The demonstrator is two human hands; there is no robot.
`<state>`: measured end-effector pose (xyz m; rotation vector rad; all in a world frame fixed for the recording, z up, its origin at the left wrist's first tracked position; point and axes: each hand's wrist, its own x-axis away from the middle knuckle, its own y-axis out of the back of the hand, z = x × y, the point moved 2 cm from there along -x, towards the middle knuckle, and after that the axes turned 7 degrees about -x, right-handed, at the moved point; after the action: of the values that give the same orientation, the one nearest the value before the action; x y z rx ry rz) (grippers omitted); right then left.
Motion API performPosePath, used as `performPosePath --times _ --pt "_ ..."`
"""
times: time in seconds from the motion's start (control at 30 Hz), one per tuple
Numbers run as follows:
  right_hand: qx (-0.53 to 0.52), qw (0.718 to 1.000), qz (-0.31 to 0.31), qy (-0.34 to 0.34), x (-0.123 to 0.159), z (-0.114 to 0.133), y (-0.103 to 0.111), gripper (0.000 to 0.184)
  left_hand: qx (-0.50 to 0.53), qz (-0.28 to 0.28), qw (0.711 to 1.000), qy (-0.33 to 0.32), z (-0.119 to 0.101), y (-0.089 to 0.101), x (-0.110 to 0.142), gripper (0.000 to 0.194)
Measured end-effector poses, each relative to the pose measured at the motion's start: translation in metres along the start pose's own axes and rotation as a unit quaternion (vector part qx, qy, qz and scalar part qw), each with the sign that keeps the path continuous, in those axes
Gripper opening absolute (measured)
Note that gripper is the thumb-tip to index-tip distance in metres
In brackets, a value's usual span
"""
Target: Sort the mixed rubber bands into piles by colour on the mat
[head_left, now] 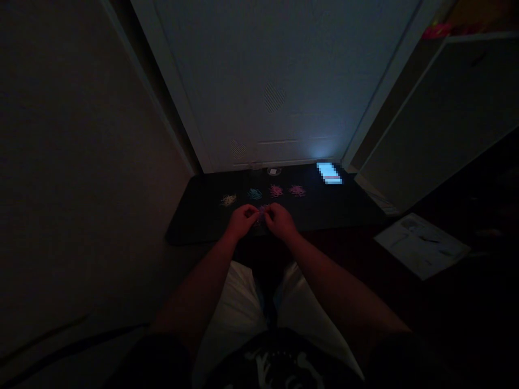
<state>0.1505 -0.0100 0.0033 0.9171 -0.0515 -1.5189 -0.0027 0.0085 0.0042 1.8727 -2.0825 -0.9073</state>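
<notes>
Working at purple pile [262, 212] with left hand [240, 222] and right hand [283, 220], close together; cannot tell if clamped on any. Calls for light pinching.

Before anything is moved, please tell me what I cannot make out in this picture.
All in the head view:
purple pile: partly covered by left hand and right hand, their grip unclear
bright screen: pixelated
pale sheet: markings too dim and small
pink things, top right: too dark

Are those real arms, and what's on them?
Yes, a person's. The left hand and right hand wear no gloves, and the forearms are bare up to dark sleeves. No cables or bracelets show; small markings are lost in the dimness.
</notes>
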Motion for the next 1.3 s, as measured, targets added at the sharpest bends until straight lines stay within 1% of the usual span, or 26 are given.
performPosePath --times 0.1,0.17,0.33,0.5,0.57,0.67,0.73,0.87,1.0,1.2,1.3 --pt "-0.007 1.000 -0.015 -0.010 0.0006 -0.0008 -0.0002 0.010 0.015 -0.021 1.000 0.009 0.0014 0.0015 -0.0007 0.015" --pt "-0.026 1.000 -0.016 -0.007 0.0009 -0.0005 -0.0002 0.010 0.022 -0.025 0.999 0.015 0.0025 0.0016 -0.0008 0.016" --pt "-0.061 0.997 0.020 0.043 0.0013 0.0039 0.0008 0.021 0.015 0.020 1.000 0.019 0.0037 -0.0015 0.0002 0.021" --pt "-0.045 0.996 0.053 0.062 0.0015 0.0068 0.0011 0.026 -0.011 0.027 0.999 0.013 0.0032 -0.0011 0.0008 0.022" --pt "-0.037 0.996 0.056 0.065 0.0014 0.0061 0.0001 0.024 -0.011 0.031 0.999 0.011 0.0036 -0.0010 0.0007 0.022" --pt "-0.038 0.997 0.035 0.060 0.0017 0.0035 -0.0007 0.015 -0.005 0.027 1.000 0.015 0.0042 -0.0010 0.0005 0.022" --pt "-0.042 0.997 0.019 0.062 0.0022 0.0027 -0.0005 0.013 -0.005 0.027 1.000 0.014 0.0036 -0.0009 0.0005 0.022" --pt "-0.048 0.996 0.013 0.069 0.0034 0.0042 0.0009 0.013 -0.010 0.029 0.999 0.012 0.0012 -0.0002 0.0009 0.021" --pt "-0.054 0.996 0.020 0.066 0.0028 0.0048 0.0011 0.013 -0.016 0.033 0.999 0.011 0.0008 -0.0003 0.0010 0.020" --pt "-0.063 0.998 0.003 0.032 0.0017 0.0039 0.0018 0.011 -0.006 0.032 0.999 0.007 0.0024 -0.0024 0.0006 0.018" --pt "-0.061 0.998 -0.003 0.029 0.0019 0.0042 0.0024 0.011 0.004 0.036 0.999 0.004 0.0028 -0.0030 0.0004 0.017"
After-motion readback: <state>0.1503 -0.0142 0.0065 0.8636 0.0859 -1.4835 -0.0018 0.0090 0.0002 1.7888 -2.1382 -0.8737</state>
